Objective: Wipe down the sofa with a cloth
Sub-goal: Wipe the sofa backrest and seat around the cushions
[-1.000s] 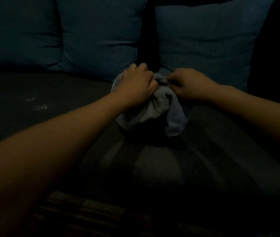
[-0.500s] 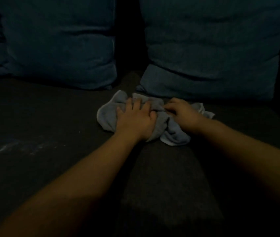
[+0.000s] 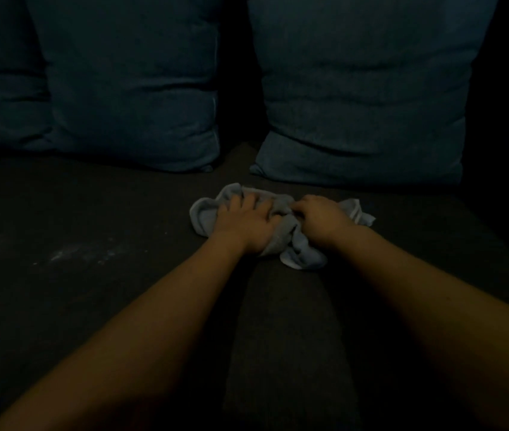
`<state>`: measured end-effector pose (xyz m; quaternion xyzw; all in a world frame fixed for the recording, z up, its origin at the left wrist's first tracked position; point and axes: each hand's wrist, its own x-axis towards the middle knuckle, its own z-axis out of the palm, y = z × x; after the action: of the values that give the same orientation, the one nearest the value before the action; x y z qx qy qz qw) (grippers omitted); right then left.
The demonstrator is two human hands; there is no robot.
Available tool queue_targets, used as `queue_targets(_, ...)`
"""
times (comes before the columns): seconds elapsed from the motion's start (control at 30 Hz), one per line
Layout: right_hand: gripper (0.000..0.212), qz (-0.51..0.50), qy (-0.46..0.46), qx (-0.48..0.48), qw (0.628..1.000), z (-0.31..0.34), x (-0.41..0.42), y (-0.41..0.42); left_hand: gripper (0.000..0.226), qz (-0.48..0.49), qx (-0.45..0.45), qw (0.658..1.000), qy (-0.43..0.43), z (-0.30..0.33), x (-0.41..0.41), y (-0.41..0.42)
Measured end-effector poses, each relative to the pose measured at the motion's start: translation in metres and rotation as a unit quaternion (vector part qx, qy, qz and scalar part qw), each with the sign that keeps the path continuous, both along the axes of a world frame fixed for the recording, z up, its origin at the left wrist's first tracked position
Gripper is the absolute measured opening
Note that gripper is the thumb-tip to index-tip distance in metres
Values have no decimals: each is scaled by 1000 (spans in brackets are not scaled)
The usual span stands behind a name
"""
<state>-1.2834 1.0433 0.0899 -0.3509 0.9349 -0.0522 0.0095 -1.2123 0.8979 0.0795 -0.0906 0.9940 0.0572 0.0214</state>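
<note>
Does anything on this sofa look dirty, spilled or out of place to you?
Yes: pale, powdery smears streak the dark sofa seat on its left side, apart from the cloth. The cloth lies bunched up, not flat, under the left hand and right hand. It is too dark to tell what the smears are.

Both bare forearms reach forward, hands side by side; left hand (image 3: 244, 225) presses flat, fingers spread, right hand (image 3: 321, 219) curled, knuckles up, pinching
</note>
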Motion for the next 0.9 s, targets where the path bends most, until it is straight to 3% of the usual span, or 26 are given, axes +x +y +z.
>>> queue_targets(0.13,24,26,-71,-14,997,13,60,27,57,-32,2,999,10,2,68,14)
queue_targets(0.37,20,127,-167,45,977,46,169,72,51,-93,-72,991,61,12,207,52)
queue_targets(0.5,19,183,-236,89,950,62,209,83,40,-186,6,983,4,39,246,56)
queue_targets(0.6,17,190,-166,62,966,85,197,78,28,-164,117,979,-4,67,224,40)
queue_targets(0.7,19,153,-43,-26,987,113,163,70,20,-122,164,975,89,94,179,26)
queue_targets(0.83,25,106,78,-100,986,143,118,59,15,-117,152,959,208,127,117,20)
queue_targets(0.9,29,99,98,-99,985,143,92,54,35,-133,108,961,216,127,90,14)
